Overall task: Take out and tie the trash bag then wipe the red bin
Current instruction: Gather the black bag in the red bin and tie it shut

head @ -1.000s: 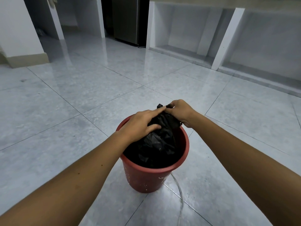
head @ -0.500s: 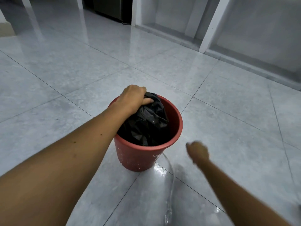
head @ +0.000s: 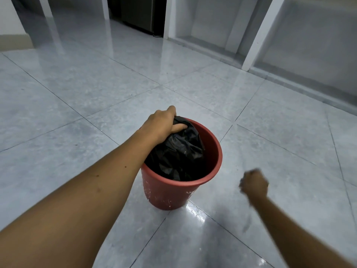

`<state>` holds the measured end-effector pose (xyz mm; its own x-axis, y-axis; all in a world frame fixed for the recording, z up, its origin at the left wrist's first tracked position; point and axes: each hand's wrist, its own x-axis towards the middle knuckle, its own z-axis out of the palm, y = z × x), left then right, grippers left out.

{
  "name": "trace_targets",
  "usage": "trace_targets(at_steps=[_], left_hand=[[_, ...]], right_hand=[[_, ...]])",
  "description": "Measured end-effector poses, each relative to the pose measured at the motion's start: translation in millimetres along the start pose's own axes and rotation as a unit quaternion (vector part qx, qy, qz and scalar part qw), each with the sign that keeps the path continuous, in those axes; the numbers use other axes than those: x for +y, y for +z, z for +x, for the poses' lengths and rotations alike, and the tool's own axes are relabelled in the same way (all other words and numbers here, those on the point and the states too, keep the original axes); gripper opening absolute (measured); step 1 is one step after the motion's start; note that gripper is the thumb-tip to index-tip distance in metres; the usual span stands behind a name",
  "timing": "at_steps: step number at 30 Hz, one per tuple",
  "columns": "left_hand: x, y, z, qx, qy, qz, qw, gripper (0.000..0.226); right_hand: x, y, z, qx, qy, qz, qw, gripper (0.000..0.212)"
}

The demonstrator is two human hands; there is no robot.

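On the grey tiled floor, the red bin stood upright with the black trash bag inside it. The bag's bunched top rose just above the far rim. Your left hand gripped that gathered top, fingers and thumb curled round the plastic. Your right hand hung low to the right of the bin, apart from it and touching nothing. It was too blurred to tell whether its fingers were clenched or only loosely curled.

The step in hand, as I judged it, was lifting the bag out. The lift called for a straight upward pull, with the neck kept pinched shut so nothing spilled. A light bin like this one could have risen with the bag, so your free right hand was best pressed on the near rim to hold it down. A slow draw would have let air slip past the plastic and spared it from tearing.

The tile just in front of the bin shone brightly, and I could not tell whether it was wet or merely glossy, so sure footing mattered. Pale specks on the bin's outer wall marked where the wiping would be needed.
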<state>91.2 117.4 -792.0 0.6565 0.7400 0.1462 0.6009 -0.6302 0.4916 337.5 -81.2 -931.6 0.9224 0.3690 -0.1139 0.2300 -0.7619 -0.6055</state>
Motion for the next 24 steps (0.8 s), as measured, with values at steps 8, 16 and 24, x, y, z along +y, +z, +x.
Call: trace_targets(at_steps=[8,16,24], left_hand=[[5,-26,-4,-0.194,-0.145,-0.158,0.957,0.036],[4,-48,-12,-0.181,-0.071,-0.109,0.975,0.020],[1,-26,-7,-0.083,0.025,0.021,0.996,0.026]], right_hand=[[-223,-78,-15,-0.129,-0.210,0.064,0.967,0.016],[-240,-20,-54,-0.303,-0.302,-0.062,0.902,0.022],[-235,-30,-54,-0.448,-0.235,-0.084,0.859,0.022]])
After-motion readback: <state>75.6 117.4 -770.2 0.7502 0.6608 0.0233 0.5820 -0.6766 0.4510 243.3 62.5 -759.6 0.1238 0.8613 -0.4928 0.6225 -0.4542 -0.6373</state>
